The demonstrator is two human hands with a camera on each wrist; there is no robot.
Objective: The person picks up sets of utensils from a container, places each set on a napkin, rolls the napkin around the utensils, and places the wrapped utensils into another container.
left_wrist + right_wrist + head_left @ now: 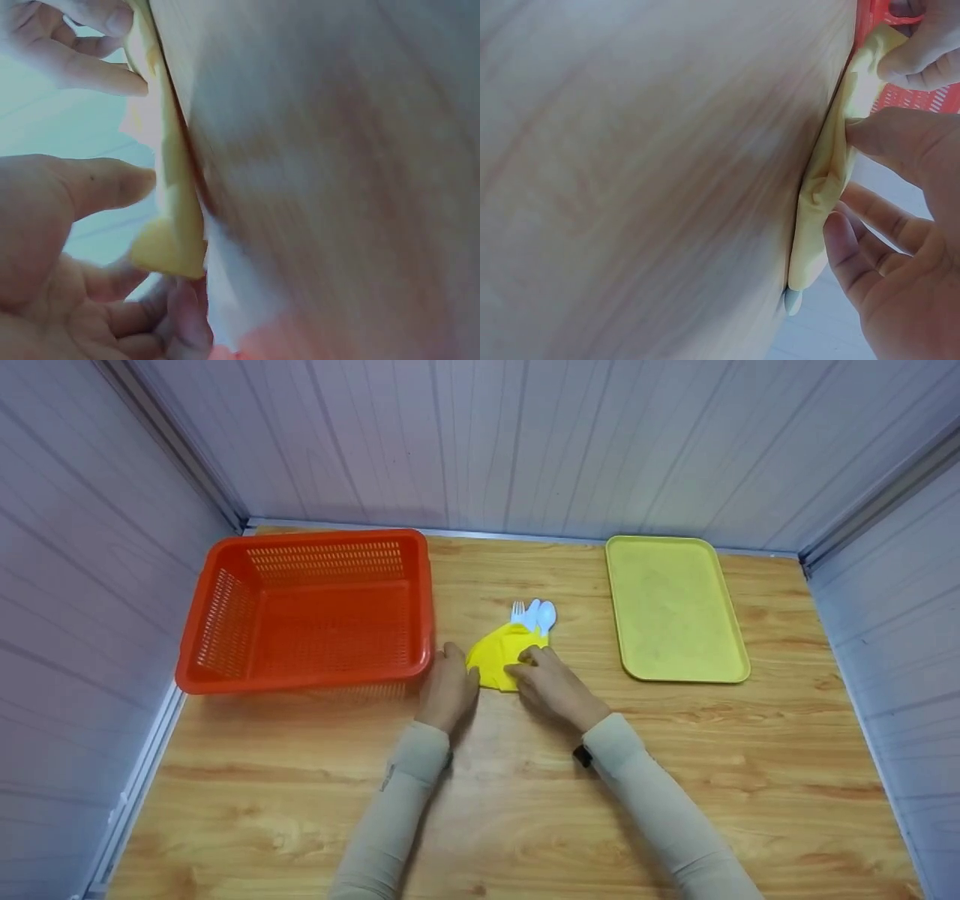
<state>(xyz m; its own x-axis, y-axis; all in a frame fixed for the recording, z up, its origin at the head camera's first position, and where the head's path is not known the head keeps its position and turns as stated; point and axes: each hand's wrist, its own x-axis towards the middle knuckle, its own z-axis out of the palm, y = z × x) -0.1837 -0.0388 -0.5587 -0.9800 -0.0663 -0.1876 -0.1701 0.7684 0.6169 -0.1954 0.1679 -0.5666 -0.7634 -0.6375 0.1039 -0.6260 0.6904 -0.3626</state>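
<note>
A yellow napkin (495, 656) lies folded over the lower part of a white fork (518, 611), knife (532, 613) and spoon (547, 616), whose upper ends stick out at its far edge. With thumb and fingers my left hand (448, 682) pinches the napkin's left edge. In the left wrist view, the left thumb (112, 184) lies against the cloth with curled fingers below the edge. My right hand (551, 682) touches the napkin's right part from above, thumb and fingers bent and set apart. In the right wrist view, its fingertips (841, 236) rest on the cloth.
An orange-red plastic basket (307, 686) stands to the left, close beside my left hand. On the right lies a yellow rectangular tray (675, 607). Both sit on the wooden tabletop (525, 810), with pale panel walls (480, 442) at the back and sides.
</note>
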